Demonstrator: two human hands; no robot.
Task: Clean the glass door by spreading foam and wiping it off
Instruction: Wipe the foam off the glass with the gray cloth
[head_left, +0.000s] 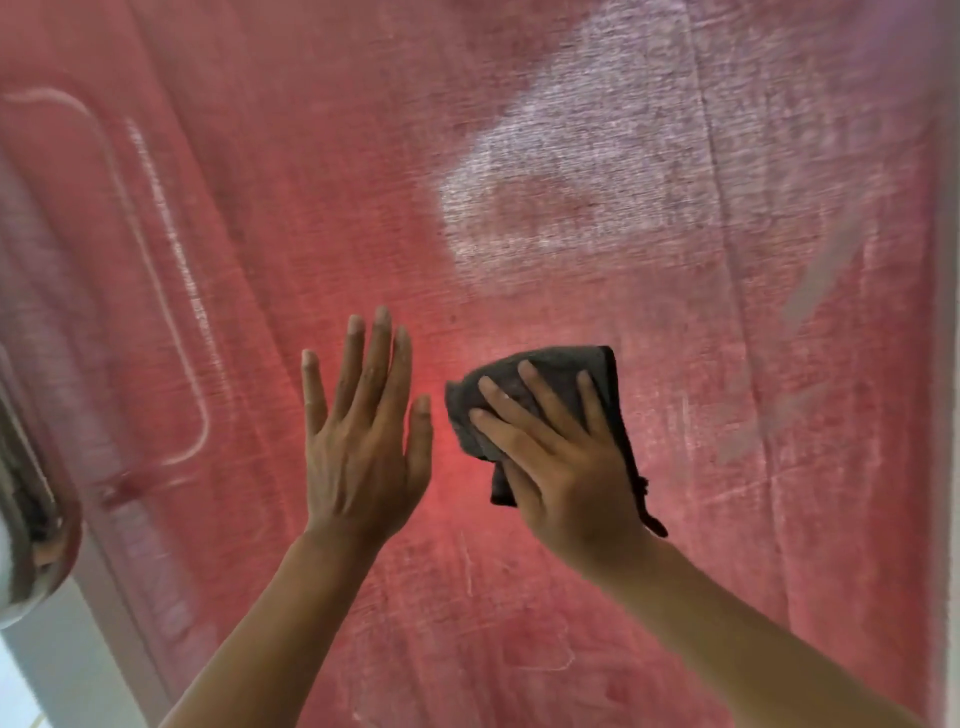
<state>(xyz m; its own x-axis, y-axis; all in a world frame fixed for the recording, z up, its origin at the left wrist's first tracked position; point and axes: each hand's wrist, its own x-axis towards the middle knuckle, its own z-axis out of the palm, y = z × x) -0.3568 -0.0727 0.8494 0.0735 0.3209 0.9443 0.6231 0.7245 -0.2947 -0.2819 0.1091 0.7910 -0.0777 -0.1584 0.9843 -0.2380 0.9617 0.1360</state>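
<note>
The right hand is pressing a dark cloth flat on the glass door — the left hand lying spread at its nine o'clock, white foam hazing at twelve.

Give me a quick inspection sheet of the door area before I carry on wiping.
Surface: glass door, hazy white foam patch upper right, streaks lower down; red curtain shows behind the glass.
Job's things: dark grey cloth, bunched, pressed on the glass.
Clutter: nothing seen.
Hands: left hand flat and open against the glass, empty; right hand spread over the cloth.
Cables: nothing seen.
Surroundings: door frame at lower left; blurred object at left edge, cannot tell what.
</note>
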